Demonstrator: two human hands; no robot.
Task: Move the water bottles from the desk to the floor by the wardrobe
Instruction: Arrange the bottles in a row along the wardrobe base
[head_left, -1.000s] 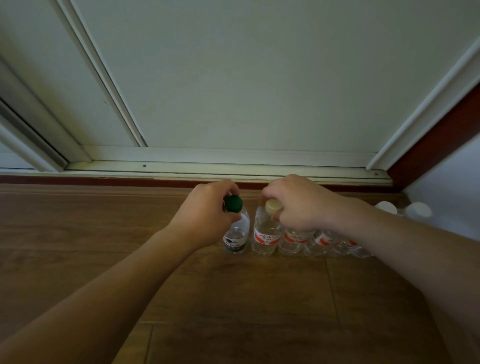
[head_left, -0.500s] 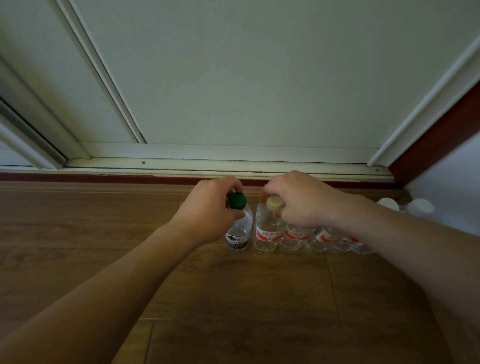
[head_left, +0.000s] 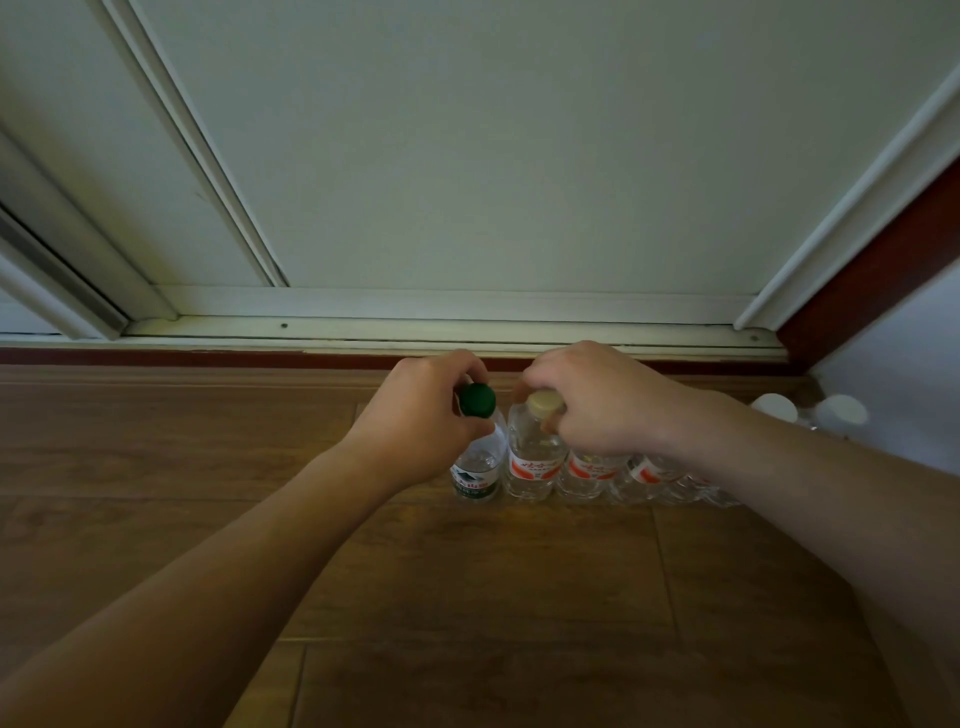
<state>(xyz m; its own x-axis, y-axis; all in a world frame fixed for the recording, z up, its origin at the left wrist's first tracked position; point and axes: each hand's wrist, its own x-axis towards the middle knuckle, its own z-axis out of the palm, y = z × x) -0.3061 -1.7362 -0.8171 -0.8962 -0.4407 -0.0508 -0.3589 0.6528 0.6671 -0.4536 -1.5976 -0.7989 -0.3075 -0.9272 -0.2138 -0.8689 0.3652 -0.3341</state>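
A clear water bottle with a green cap (head_left: 479, 467) stands upright on the wooden floor, and my left hand (head_left: 421, 426) grips its neck from the left. Beside it stands a clear bottle with a pale cap and red label (head_left: 532, 462); my right hand (head_left: 597, 400) is closed around its top. A row of several more red-label bottles (head_left: 592, 473) runs to the right, partly hidden under my right forearm. All stand close in front of the white wardrobe door (head_left: 493, 156).
The wardrobe's sliding-door track (head_left: 415, 330) and a dark red skirting strip (head_left: 208, 357) run along the floor behind the bottles. Two white caps (head_left: 810, 410) show at the far right by a pale wall. Wooden floor (head_left: 467, 597) stretches toward me.
Both hands with their bottles have shifted slightly away from me toward the wardrobe; the grips look the same.
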